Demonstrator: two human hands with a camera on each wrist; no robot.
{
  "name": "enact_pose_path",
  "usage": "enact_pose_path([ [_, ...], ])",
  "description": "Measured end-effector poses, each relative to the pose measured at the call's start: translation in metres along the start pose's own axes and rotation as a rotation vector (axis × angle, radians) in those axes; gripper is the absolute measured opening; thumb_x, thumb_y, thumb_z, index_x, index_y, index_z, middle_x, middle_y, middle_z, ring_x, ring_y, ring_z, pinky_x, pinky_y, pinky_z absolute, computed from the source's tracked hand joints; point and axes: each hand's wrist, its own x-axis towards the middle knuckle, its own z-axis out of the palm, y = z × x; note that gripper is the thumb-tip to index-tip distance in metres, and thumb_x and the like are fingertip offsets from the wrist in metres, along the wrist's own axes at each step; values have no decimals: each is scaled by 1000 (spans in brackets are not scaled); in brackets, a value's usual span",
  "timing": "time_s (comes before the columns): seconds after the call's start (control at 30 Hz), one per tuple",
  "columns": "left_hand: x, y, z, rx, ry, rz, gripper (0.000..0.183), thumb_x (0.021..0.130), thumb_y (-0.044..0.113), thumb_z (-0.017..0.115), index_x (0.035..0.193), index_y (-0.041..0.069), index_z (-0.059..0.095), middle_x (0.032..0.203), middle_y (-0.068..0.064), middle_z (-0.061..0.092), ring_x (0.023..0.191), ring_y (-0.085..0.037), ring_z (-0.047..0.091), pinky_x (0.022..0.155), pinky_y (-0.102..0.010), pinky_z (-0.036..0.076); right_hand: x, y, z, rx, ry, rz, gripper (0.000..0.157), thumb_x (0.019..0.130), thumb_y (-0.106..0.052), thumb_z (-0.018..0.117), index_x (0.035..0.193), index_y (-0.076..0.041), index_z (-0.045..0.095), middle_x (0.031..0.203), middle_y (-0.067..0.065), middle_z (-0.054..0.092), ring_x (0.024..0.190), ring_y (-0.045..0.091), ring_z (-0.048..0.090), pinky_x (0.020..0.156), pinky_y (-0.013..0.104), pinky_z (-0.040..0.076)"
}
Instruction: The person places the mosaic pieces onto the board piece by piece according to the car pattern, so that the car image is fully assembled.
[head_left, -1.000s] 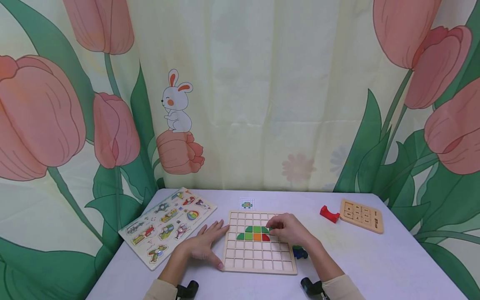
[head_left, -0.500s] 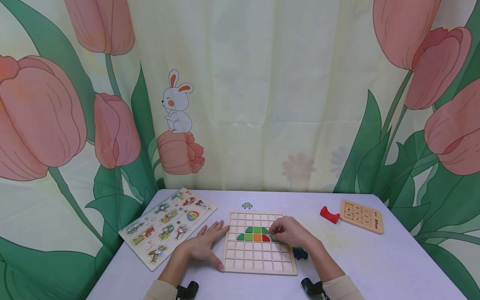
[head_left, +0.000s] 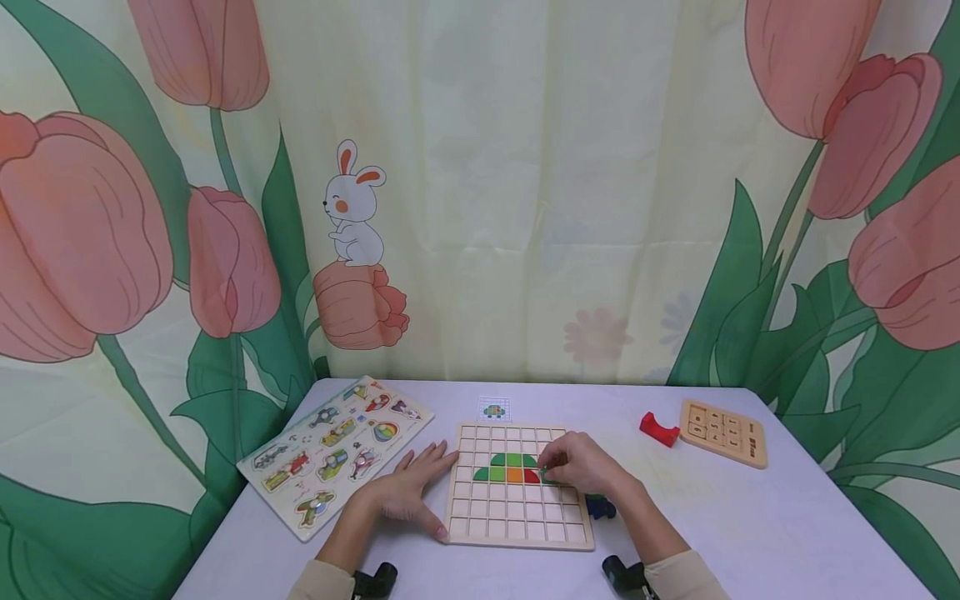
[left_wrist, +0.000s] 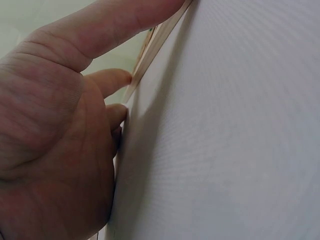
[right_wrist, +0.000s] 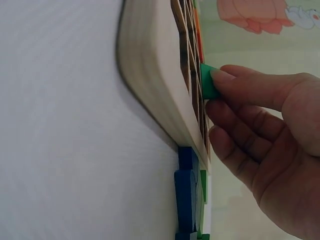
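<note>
A wooden grid board [head_left: 517, 532] lies on the table, with green, orange and red blocks forming a domed pattern in its upper middle cells. My right hand [head_left: 581, 465] pinches a green block [right_wrist: 208, 82] between thumb and fingers, at the board's surface just right of the red block [head_left: 532, 475]. Part of that green block is hidden by the fingertips. Along the board's left edge rests my left hand [head_left: 408, 492], its fingers spread and thumb touching the lower left corner. In the left wrist view, the left hand [left_wrist: 65, 110] touches the board's side.
Dark blue blocks [head_left: 600, 507] and some green ones lie by the board's right edge. A small pattern card [head_left: 494, 408] sits beyond it. At the left is a picture puzzle board [head_left: 337, 454]; at the right, a red arched block [head_left: 659, 429] and a wooden number board [head_left: 723, 432].
My right hand has shifted slightly toward me with the green block, which now sits right of the red block. The left hand has stayed in place.
</note>
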Motion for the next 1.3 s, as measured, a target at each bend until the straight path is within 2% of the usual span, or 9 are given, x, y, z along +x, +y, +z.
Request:
enact_pose_path([
  [0.23,0,0,1,0,-3,-8,130,61,59,92,167,24,25,176,-12,11,164,-34,2,130,-63,-2,0,-3,-1,-44,38,26,14,88,-5,81,93,-18,83,92,-7,74,90,15,59,80,30,58],
  [0.5,0,1,1,0,-5,-10,129,63,57,93,167,24,25,176,-11,10,164,-34,2,130,-64,-2,-1,-3,1,-68,15,27,16,84,-5,84,97,-14,83,87,-4,69,83,16,56,67,25,52],
  [0.93,0,1,0,1,-9,-10,128,64,57,92,167,23,25,176,-11,11,164,-34,3,130,-64,-2,-2,-4,1,-53,-5,33,13,85,-5,83,95,-13,81,84,-5,69,82,17,56,66,25,51],
  [1.3,0,1,0,0,-8,-17,128,63,57,93,167,24,26,176,-11,12,164,-34,3,130,-64,-2,-2,-2,-1,-55,8,51,15,88,-15,83,103,-16,81,86,-6,68,84,16,56,65,23,52],
])
